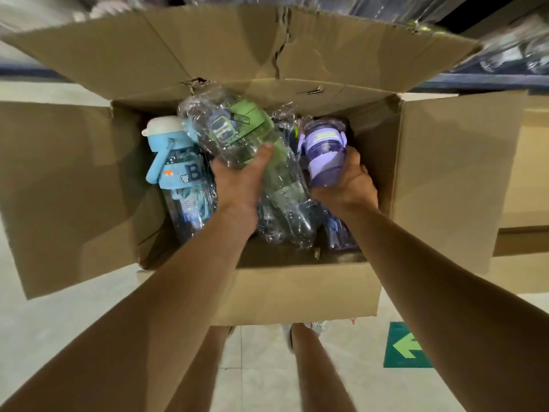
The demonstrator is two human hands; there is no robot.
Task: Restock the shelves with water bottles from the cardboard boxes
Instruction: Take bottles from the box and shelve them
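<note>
An open cardboard box (300, 292) sits on the floor below me, flaps spread outward. Inside lie several plastic-wrapped water bottles. My left hand (242, 181) grips a wrapped bottle with a green lid (234, 129), thumb across its body. My right hand (349, 181) holds a purple bottle (325, 153) from its lower end. A blue bottle with a white cap (178, 171) lies at the left side of the box, untouched. More wrapped bottles lie underneath, partly hidden.
The box's tall back flap (237, 46) rises toward me, torn near its middle. Shelving with wrapped goods (517, 52) shows blurred at the top right. A second cardboard piece (531, 173) stands on the right. A green arrow sticker (405, 346) marks the tiled floor by my legs.
</note>
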